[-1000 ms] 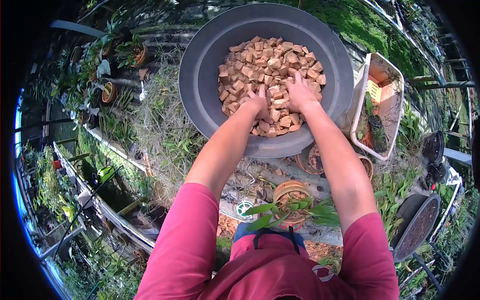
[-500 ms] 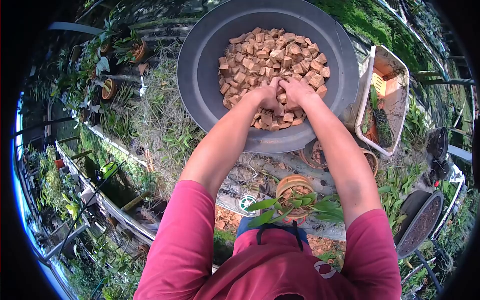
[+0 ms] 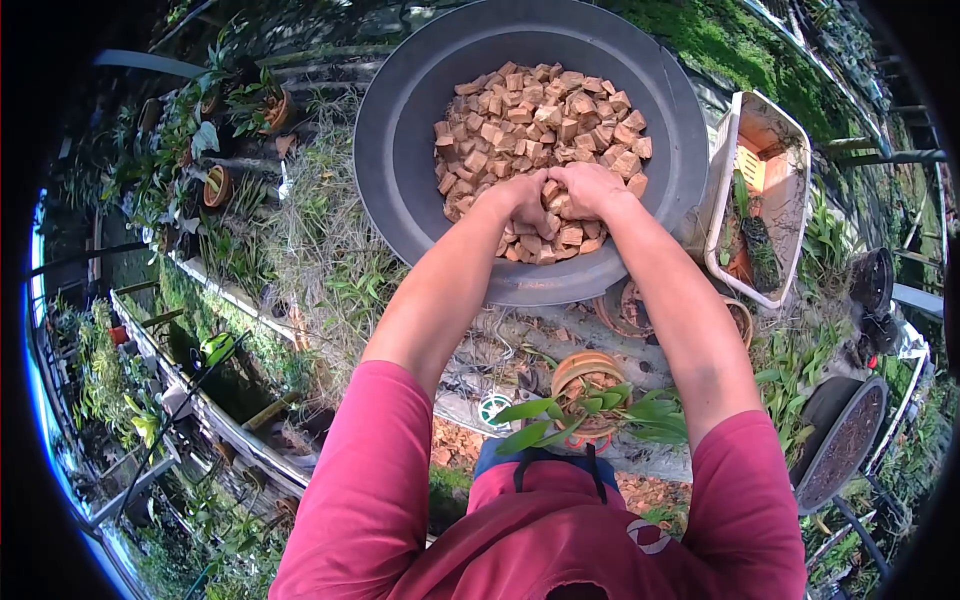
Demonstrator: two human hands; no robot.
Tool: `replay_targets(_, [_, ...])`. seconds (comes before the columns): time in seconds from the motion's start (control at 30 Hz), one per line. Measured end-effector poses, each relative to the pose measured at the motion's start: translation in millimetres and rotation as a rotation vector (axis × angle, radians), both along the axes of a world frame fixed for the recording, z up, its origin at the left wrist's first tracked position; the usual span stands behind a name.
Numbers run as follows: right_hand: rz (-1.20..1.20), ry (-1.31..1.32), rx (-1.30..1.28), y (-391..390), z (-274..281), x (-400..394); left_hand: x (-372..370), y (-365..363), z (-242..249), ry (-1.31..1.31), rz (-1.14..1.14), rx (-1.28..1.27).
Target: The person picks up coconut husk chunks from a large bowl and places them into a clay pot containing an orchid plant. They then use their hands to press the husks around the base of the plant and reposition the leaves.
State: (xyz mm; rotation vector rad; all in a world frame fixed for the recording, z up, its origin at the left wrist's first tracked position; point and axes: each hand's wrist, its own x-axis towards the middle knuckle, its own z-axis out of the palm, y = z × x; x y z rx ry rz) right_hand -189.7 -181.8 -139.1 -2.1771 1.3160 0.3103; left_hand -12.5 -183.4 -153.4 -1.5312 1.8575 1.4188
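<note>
A wide dark grey basin (image 3: 400,150) holds a heap of rough brown chunks (image 3: 530,115). Both hands are in the near part of the heap, side by side. My left hand (image 3: 522,200) has its fingers curled down around some chunks. Close against it, my right hand (image 3: 587,190) is also curled over chunks, the fingertips of both meeting near the middle. Parts of the fingers are hidden among the pieces.
A terracotta pot (image 3: 588,368) with a leafy plant stands close to my body. A dirty white rectangular tub (image 3: 718,215) is right of the basin. A round dark planter (image 3: 843,445) sits lower right, and small pots (image 3: 217,186) are at left.
Both hands have shifted slightly toward my body and a little left, and their fingers are more curled around the chunks.
</note>
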Motion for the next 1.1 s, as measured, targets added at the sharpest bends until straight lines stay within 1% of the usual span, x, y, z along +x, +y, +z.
replay_targets(0.07, [0.019, -0.040, 0.002, 0.9, -3.2, -1.5, 6.1, 3.8, 2.7, 0.100, 0.102, 0.108])
replay_targets(0.1, [0.018, -0.075, -0.013, 1.1, -2.9, -1.5, 6.9, 4.4, -0.5, 0.108, 0.114, 0.081])
replay_targets(0.17, [-0.052, -0.153, -0.002, 1.9, -0.1, -6.9, 14.0, 2.2, -10.0, 0.199, 0.255, 0.188])
replay_targets(0.2, [-0.090, -0.194, 0.003, 2.5, 1.1, -9.4, 17.1, 0.9, -5.8, 0.242, 0.322, 0.242])
replay_targets(0.27, [-0.114, -0.353, 0.021, -4.3, -0.6, -10.3, 24.8, -2.4, 3.7, 0.251, 0.471, 0.263])
replay_targets(0.3, [-0.126, -0.433, 0.031, -5.3, -1.7, -11.2, 28.7, -5.4, 12.8, 0.281, 0.483, 0.235])
replay_targets(0.33, [-0.190, -0.535, 0.072, -1.6, 4.1, -10.9, 31.4, -6.6, 29.3, 0.311, 0.495, 0.208])
replay_targets(0.37, [-0.252, -0.637, 0.111, 2.2, 10.5, -10.3, 36.0, -5.8, 46.8, 0.363, 0.533, 0.259])
replay_targets(0.4, [-0.313, -0.737, 0.150, 6.2, 19.0, -9.7, 39.6, -3.2, 51.1, 0.467, 0.587, 0.283])
replay_targets(0.47, [-0.342, -0.767, 0.042, 15.9, 37.0, -6.0, 45.7, 0.9, 60.8, 0.677, 0.693, 0.328])
replay_targets(0.53, [-0.363, -0.803, -0.073, 23.6, 46.5, 0.1, 48.6, 7.5, 64.5, 0.825, 0.748, 0.368])
replay_targets(0.6, [-0.438, -0.828, -0.054, 35.4, 56.6, 8.5, 47.6, 22.4, 68.6, 1.027, 0.837, 0.419])
replay_targets(0.63, [-0.486, -0.854, -0.067, 43.1, 59.0, 17.4, 41.3, 30.2, 73.5, 1.065, 0.882, 0.337])
replay_targets(0.67, [-0.534, -0.879, -0.081, 47.8, 61.4, 24.8, 34.8, 35.7, 78.1, 1.059, 0.983, 0.354])
replay_targets(0.7, [-0.503, -0.964, -0.092, 48.4, 55.5, 30.3, 27.8, 40.5, 85.4, 1.051, 1.084, 0.371])
replay_targets(0.73, [-0.545, -0.992, -0.127, 48.4, 46.8, 37.4, 20.7, 44.3, 89.6, 1.041, 1.187, 0.388])
replay_targets(0.77, [-0.587, -1.020, -0.161, 48.0, 38.3, 45.4, 12.0, 47.5, 93.4, 0.970, 1.225, 0.311])
replay_targets(0.8, [-0.630, -1.049, -0.195, 48.4, 31.9, 52.5, 6.7, 48.9, 89.8, 1.037, 1.208, 0.329])
replay_targets(0.83, [-0.603, -1.074, -0.312, 51.7, 32.9, 58.4, 3.1, 49.7, 79.2, 1.103, 1.190, 0.347])
replay_targets(0.87, [-0.614, -1.124, -0.241, 52.3, 34.5, 60.5, 1.1, 50.4, 68.8, 1.167, 1.169, 0.366])
replay_targets(0.9, [-0.626, -1.173, -0.169, 51.6, 38.3, 61.1, 0.0, 49.9, 59.1, 1.136, 1.218, 0.362])
replay_targets(0.93, [-0.637, -1.219, -0.097, 49.6, 37.7, 60.6, -0.1, 47.8, 46.3, 1.225, 1.242, 0.339])
replay_targets(0.97, [-0.605, -1.187, -0.119, 45.3, 38.0, 60.6, -1.3, 44.3, 34.3, 1.318, 1.264, 0.315])
replay_targets(1.0, [-0.581, -1.042, -0.161, 47.4, 48.0, 55.5, -4.2, 42.2, 29.0, 1.413, 1.283, 0.292])
replay_targets(1.03, [-0.556, -0.896, -0.203, 49.6, 62.7, 47.7, -3.2, 43.3, 42.9, 1.351, 1.361, 0.270])
replay_targets(1.07, [-0.533, -0.749, -0.241, 53.2, 77.0, 42.6, -3.3, 42.4, 57.3, 1.327, 1.358, 0.283])
replay_targets(1.1, [-0.560, -0.863, -0.198, 51.0, 75.3, 41.7, -4.6, 45.2, 67.8, 1.246, 1.379, 0.254])
